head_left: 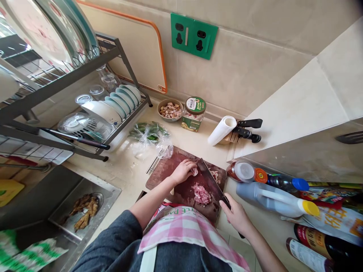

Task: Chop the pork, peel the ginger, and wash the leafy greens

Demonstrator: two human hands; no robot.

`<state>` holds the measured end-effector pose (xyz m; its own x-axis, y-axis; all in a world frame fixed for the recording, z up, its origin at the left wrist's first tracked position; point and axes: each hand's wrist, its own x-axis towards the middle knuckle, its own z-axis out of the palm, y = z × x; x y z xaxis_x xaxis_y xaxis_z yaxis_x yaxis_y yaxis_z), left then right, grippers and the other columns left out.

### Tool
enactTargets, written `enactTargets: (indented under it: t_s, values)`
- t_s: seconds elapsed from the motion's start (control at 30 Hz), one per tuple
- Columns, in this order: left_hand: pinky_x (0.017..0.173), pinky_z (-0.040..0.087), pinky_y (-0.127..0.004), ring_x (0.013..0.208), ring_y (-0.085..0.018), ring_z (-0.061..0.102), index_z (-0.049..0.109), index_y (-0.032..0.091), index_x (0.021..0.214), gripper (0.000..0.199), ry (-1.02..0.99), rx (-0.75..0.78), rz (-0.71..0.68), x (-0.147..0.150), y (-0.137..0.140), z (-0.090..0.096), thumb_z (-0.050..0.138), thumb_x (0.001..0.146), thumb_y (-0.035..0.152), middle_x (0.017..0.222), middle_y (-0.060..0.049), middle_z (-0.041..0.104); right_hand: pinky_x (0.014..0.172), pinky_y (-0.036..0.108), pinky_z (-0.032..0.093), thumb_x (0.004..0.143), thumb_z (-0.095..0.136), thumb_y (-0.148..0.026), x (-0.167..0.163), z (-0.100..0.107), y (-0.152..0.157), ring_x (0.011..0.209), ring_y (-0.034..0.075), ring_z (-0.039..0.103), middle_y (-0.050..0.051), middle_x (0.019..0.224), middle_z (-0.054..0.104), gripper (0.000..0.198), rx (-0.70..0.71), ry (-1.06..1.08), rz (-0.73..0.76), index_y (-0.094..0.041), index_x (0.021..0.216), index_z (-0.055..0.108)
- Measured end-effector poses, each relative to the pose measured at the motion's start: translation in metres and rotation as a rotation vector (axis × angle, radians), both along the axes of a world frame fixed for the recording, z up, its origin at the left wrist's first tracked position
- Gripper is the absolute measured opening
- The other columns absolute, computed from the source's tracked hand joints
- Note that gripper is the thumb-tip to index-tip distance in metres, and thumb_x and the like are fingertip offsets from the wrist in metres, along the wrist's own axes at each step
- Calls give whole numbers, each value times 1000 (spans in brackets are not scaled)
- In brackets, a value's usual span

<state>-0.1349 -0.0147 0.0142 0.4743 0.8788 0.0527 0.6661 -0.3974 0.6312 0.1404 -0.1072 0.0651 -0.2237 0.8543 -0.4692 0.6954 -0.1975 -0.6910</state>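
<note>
My right hand point(236, 214) grips the dark handle of a kitchen knife point(212, 180), whose wide blade slants across the wooden cutting board point(161, 173). On the board, my left hand point(184, 172) has its fingers curled against a small pale piece of meat point(194, 171), just left of the blade's far end. A heap of cut pink meat point(202, 194) lies nearer to me, left of the blade. More small meat pieces point(214, 175) sit on the blade's right side, partly hidden by it.
Behind the board are a plastic bag with green vegetables point(153, 134), a bowl of garlic point(170, 110), a jar point(194, 113), a white roll point(222, 130) and a knife block point(234, 136). Bottles point(272, 198) crowd the right. A dish rack point(70, 81) and sink point(113, 192) stand left.
</note>
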Motion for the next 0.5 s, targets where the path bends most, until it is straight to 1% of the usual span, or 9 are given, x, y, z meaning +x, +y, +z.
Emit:
enactTargets:
  t_s: [0.1,0.2,0.3,0.37,0.43,0.5]
  values:
    - [88,40,-34,90,-21,55,58,20,96,21,90,-49,-78,0,1,6,59,75,21,94,-6,62,41,21,37,84,39,-47,-1,-7,-6,41,13,50,-4,50,51,38,-9,40,-28,-18,103,54]
    - [77,43,-29,81,-19,57,58,21,91,19,143,-112,-89,1,0,11,61,72,25,83,-4,61,39,20,35,84,39,-47,0,-13,-10,38,11,45,-6,47,47,37,-66,84,-9,-18,103,53]
    - [68,43,-25,74,-17,57,58,22,91,18,112,-169,2,4,4,12,60,73,25,77,-1,60,38,19,32,84,39,-49,1,-19,-10,36,10,43,-8,47,43,39,-131,117,-20,-18,104,51]
    - [67,44,-25,72,-16,57,59,21,91,16,58,-180,82,8,8,11,58,76,25,77,-1,60,37,19,32,84,38,-50,4,-22,-8,36,10,43,-9,47,42,39,-161,137,-43,-18,103,50]
    - [69,46,-25,74,-16,58,61,20,88,11,-3,-166,143,13,10,9,55,80,24,79,-2,60,39,20,34,84,38,-50,7,-24,-6,36,10,43,-10,45,40,39,-160,140,-67,-18,103,49]
    - [75,47,-26,81,-15,59,63,21,86,12,-73,-146,156,17,8,6,53,83,26,85,-3,61,41,20,36,85,38,-50,10,-24,-6,36,10,43,-11,43,38,38,-141,127,-82,-18,102,49]
